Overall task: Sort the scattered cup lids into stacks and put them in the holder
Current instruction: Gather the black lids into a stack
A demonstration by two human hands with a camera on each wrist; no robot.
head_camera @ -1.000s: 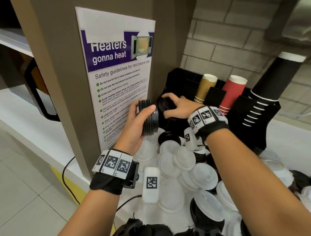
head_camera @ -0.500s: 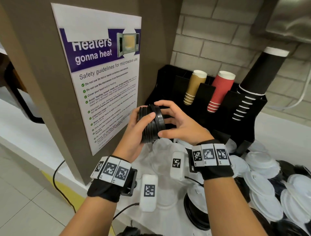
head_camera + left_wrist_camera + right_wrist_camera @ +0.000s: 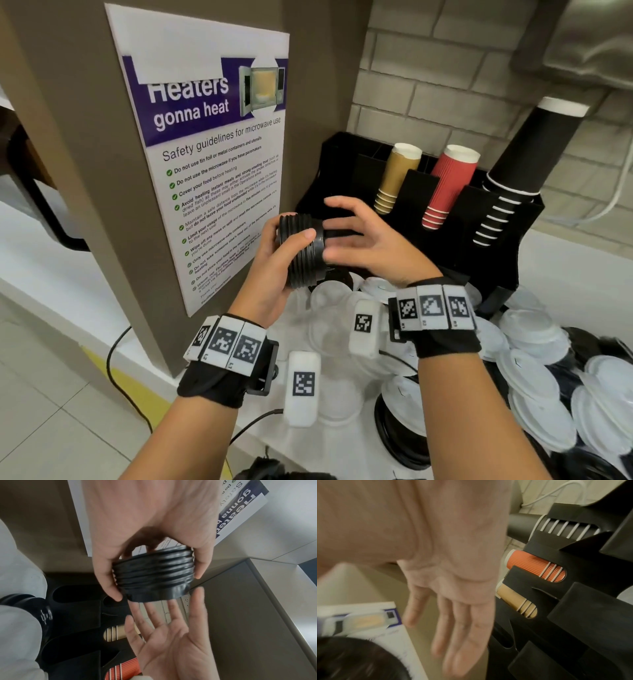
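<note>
Lid stack [image 3: 303,251] gripped — left hand [image 3: 274,270].

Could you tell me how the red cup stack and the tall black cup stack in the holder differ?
The red cup stack has ribbed walls; the black cup stack looks smooth. The red stack is shorter, while the black stack rises well above it. The red one sits in a middle slot, the black one at the right end. Both lean in the black holder and have white rims.
</note>
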